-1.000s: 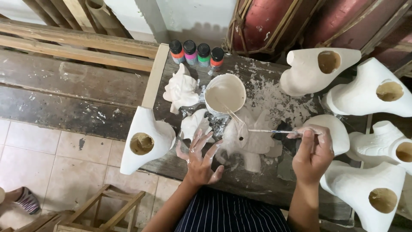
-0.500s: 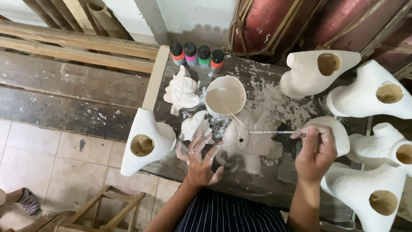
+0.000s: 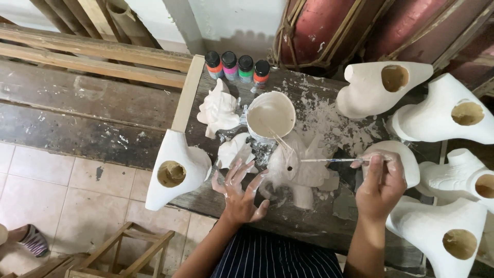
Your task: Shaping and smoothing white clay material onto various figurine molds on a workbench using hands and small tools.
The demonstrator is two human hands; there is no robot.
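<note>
The right hand (image 3: 380, 186) pinches a thin brush (image 3: 329, 160), its tip on the white figurine (image 3: 294, 167) lying mid-table. The left hand (image 3: 240, 191), fingers spread, steadies it. It looks brittle, wet-slippery; hold the thick body.

Premises: a small craft workshop where white figures are painted. I am at a rough wooden workbench (image 3: 319, 226) whose top is caked with dried white splashes. On it stand a cup of white paint (image 3: 271, 117), four small paint bottles (image 3: 237, 66) with coloured bodies and black caps, and a row of white hollow forms (image 3: 411, 103) along my right. Beyond the bench are weathered planks (image 3: 77, 98), a tiled floor (image 3: 62, 180) and bamboo poles (image 3: 123, 20) against the wall.
</note>
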